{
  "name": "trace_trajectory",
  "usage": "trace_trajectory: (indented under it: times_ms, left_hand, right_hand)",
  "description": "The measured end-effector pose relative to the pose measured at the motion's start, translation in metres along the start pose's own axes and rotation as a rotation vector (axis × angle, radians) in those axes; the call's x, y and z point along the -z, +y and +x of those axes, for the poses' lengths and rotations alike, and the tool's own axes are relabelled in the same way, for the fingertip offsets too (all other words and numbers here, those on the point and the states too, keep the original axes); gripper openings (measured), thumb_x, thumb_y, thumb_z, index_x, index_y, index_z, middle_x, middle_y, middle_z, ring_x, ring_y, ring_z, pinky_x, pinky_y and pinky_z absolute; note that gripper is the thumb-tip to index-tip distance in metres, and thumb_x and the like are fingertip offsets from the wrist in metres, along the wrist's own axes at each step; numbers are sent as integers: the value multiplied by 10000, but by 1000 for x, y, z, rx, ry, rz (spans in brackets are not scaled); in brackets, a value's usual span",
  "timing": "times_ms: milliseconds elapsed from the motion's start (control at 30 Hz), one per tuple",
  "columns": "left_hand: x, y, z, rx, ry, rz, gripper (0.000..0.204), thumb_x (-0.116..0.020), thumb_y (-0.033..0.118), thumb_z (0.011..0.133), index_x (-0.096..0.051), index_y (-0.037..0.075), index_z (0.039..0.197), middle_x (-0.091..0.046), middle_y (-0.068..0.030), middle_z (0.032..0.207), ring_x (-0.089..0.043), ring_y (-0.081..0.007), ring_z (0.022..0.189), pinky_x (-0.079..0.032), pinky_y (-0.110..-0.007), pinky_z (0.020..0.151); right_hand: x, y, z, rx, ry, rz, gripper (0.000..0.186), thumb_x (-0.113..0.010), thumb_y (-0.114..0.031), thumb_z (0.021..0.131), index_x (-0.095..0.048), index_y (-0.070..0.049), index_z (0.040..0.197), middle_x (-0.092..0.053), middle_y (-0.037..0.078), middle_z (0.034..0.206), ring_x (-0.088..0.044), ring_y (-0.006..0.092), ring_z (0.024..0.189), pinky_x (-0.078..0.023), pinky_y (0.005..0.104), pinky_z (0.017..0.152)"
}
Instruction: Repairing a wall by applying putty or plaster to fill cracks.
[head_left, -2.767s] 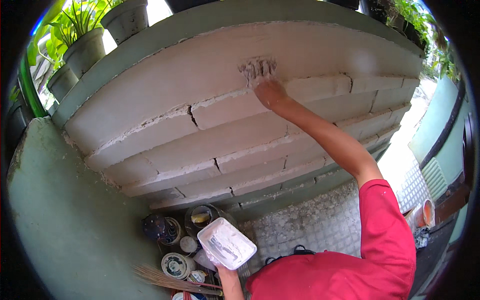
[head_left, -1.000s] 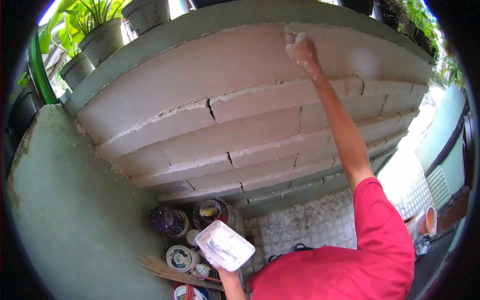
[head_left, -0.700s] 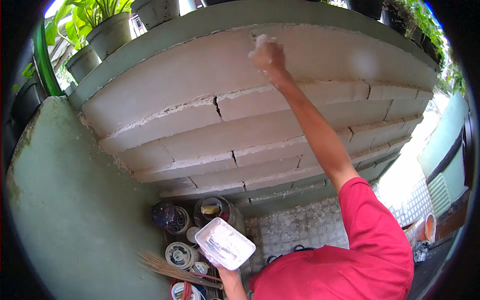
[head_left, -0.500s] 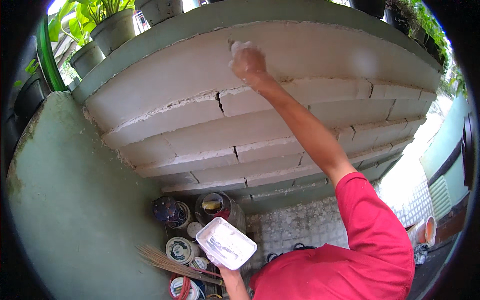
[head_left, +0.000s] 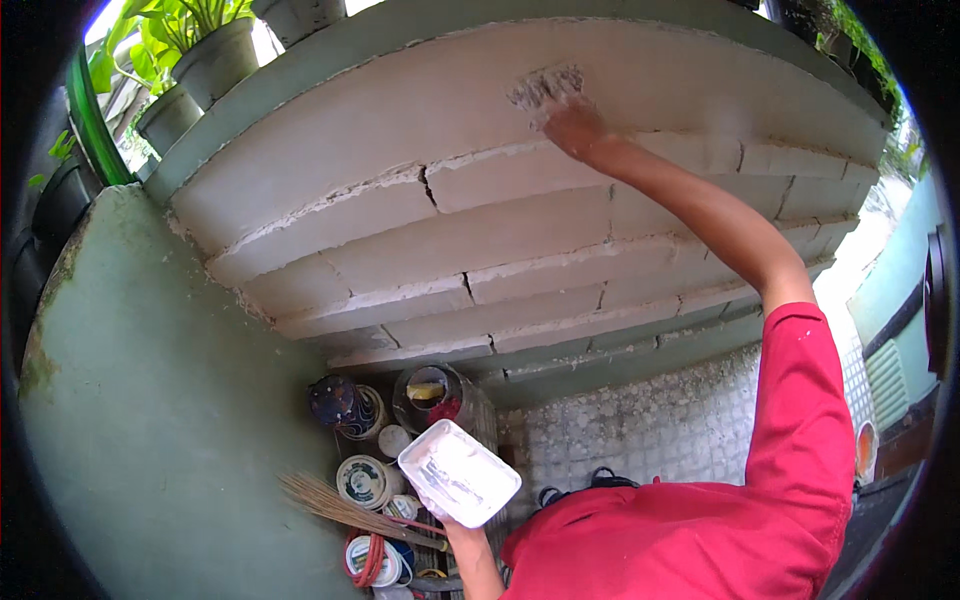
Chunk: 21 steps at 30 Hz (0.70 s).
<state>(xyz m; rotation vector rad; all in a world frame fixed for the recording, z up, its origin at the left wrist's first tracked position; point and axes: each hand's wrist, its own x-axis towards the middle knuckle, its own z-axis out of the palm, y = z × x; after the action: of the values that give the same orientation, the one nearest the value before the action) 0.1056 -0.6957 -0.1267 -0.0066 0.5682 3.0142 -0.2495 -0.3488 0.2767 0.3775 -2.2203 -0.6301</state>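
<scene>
My left hand (head_left: pixel 450 520) grips a white rectangular plastic tub (head_left: pixel 462 437) by its lower edge; whitish paste with grey streaks coats its inside. High on the pale stepped wall (head_left: pixel 330 165), my right hand (head_left: pixel 576 128) is closed against the surface with the arm stretched out. Just beyond its fingers lies a streaky grey-white patch (head_left: pixel 545 88). Whether this is a smear on the wall or something held cannot be told. The fingers are partly hidden and blurred.
Paint pails (head_left: pixel 368 482), a large round container (head_left: pixel 430 392) and a straw broom (head_left: pixel 345 510) crowd the left corner by the green side wall (head_left: pixel 160 400). Potted plants (head_left: pixel 215 62) line the top ledge. Cracks and rough ridges cross the stepped wall. The floor (head_left: pixel 620 430) is tiled.
My right hand has moved right and slightly down along the wall, and the grey-white patch now shows beside it. The tub in my left hand has shifted only slightly.
</scene>
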Motion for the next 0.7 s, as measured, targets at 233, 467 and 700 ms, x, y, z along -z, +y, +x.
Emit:
trace_trajectory:
  times_ms: [233,467,700]
  left_hand:
    - [-33,-13,1,-84,40,74,723,-335,655,838,-322,190,1391,-391,-61,1388,-379,-311,1255,-304,-509,1042]
    - [-45,-19,-22,-85,-60,-3,723,-342,650,838,-312,190,1396,-376,-59,1401,-384,-297,1255,-310,-486,1048]
    - [-80,-28,-4,-70,14,-36,605,-370,522,901,-351,148,1376,-433,-79,1360,-463,-323,1196,-371,-518,997]
  right_hand:
    - [-32,19,-51,-91,-243,299,249,-496,-116,813,-642,-6,981,-637,171,973,-609,339,916,-488,446,789]
    - [-6,87,-86,-441,0,846,151,-559,-106,775,-622,6,854,-648,105,811,-637,260,770,-505,379,701]
    - [-19,117,-111,-882,189,2210,105,-564,-143,810,-579,-40,794,-598,34,676,-582,135,567,-454,260,459]
